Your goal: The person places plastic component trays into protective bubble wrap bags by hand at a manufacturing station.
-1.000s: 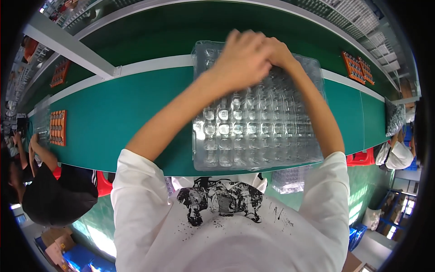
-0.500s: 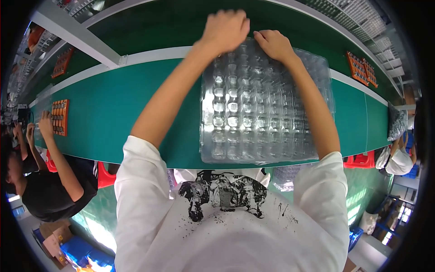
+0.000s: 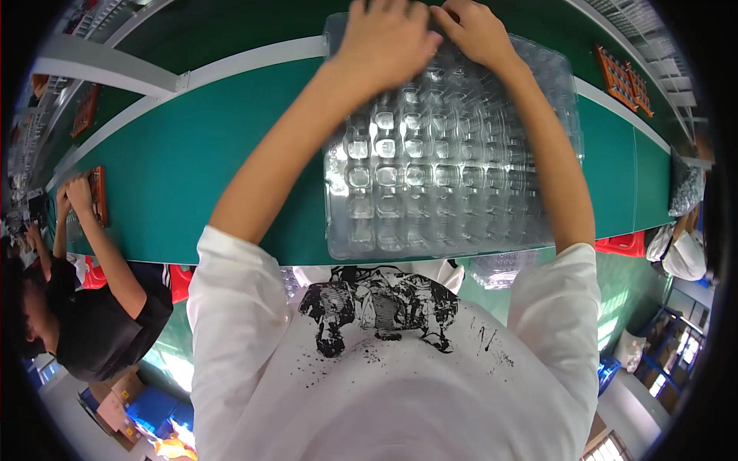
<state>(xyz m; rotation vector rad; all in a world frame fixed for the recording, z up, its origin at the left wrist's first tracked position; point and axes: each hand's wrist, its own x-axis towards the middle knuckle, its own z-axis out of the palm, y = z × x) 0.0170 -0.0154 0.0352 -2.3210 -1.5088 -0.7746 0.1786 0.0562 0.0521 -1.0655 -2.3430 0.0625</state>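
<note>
A stack of clear plastic blister trays with rows of moulded pockets lies on the green table in front of me. My left hand is over the tray's far left part, its fingers spread toward the far edge and the thumb out to the right; the fingertips are at the top of the picture. Beside it, my right hand bends its fingers at the far edge, with thumb and fingers closed on the tray rim. The exact grip is partly hidden.
A grey metal rail runs along the far side of the green table. Orange racks stand beyond it at the right. On the left, a co-worker in a black shirt handles things by another orange rack. Red stools stand below.
My view has shifted, so the trays sit higher and larger. The left hand has gone from bunched fingers to spread ones over the tray. The right hand remains at the far edge.
</note>
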